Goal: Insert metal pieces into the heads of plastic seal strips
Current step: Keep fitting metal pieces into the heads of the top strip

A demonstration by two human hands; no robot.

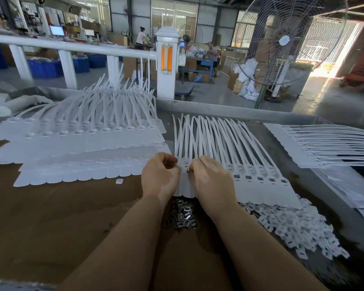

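A fanned row of white plastic seal strips (pixel 261 179) lies flat on the brown table, heads toward me. My left hand (pixel 159 177) and my right hand (pixel 212 181) meet over the leftmost strip's head (pixel 185 164), fingers curled. My right fingertips pinch something small at that head; it is too small to tell what. My left fingers are curled beside the head, and what they hold is hidden. A small pile of dark metal pieces (pixel 182 217) lies between my wrists.
Stacks of seal strips (pixel 82 135) fill the left of the table, another bundle (pixel 324 145) lies at the right. A heap of white plastic caps (pixel 298 229) sits by my right forearm, one loose cap (pixel 119 181) at left. A metal rim (pixel 219 108) bounds the far edge.
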